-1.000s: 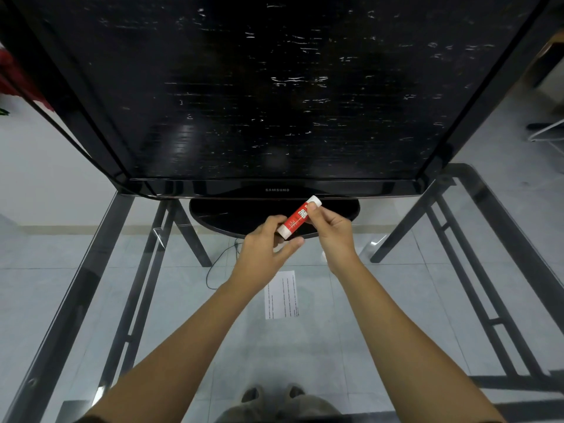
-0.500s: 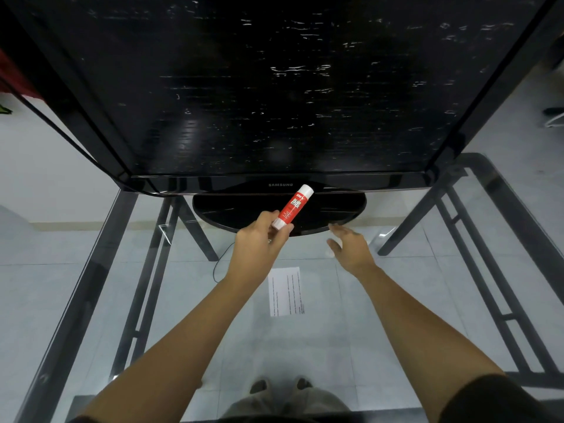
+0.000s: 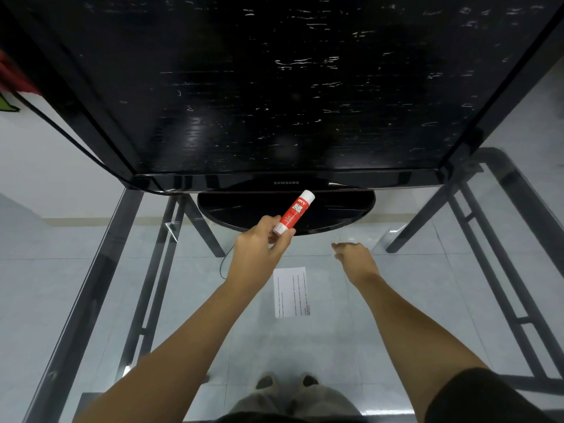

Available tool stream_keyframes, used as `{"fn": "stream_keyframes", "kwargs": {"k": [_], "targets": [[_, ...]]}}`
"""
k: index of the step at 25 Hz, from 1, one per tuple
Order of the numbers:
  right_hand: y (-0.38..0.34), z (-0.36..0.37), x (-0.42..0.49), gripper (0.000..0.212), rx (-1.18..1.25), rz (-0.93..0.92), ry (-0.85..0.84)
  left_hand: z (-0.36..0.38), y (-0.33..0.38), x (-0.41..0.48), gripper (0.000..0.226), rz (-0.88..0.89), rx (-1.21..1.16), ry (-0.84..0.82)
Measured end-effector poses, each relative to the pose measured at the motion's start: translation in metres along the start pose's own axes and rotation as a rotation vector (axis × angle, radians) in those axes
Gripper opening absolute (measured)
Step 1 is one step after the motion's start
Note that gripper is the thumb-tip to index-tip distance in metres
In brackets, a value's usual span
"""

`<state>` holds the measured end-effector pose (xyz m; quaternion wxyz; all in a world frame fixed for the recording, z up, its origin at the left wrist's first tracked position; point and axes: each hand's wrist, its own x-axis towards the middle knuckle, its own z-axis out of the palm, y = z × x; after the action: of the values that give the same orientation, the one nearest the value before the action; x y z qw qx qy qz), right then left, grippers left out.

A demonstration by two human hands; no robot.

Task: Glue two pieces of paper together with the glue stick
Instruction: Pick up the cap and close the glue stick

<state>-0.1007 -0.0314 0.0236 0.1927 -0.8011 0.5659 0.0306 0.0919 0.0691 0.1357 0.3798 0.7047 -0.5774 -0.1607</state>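
Pinching the glue stick [image 3: 293,212] by its lower end, the left hand [image 3: 259,251] holds it above the glass tabletop's [image 3: 427,285] far edge; that light grip could let it slip. The right hand [image 3: 355,259] hovers loosely open, empty, near the paper [image 3: 291,292] at the middle.

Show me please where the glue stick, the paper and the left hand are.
glue stick [image 3: 293,212], head view, on its red label.
paper [image 3: 291,292], head view, on the middle of the sheet.
left hand [image 3: 259,248], head view, on the back of the hand.

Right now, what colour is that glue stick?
Red body with white ends, in the head view: glue stick.
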Motion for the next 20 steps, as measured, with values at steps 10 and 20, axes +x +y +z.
{"fn": "stream_keyframes", "kwargs": {"k": [10, 20], "targets": [[-0.021, -0.099, -0.012, 0.063, 1.011, -0.104, 0.152, 0.008, -0.019, -0.005, 0.034, 0.019, -0.07, -0.043], [-0.038, -0.111, -0.02, 0.029, 0.966, -0.258, 0.135, 0.008, -0.017, -0.006, 0.039, 0.093, -0.061, -0.077]]}}
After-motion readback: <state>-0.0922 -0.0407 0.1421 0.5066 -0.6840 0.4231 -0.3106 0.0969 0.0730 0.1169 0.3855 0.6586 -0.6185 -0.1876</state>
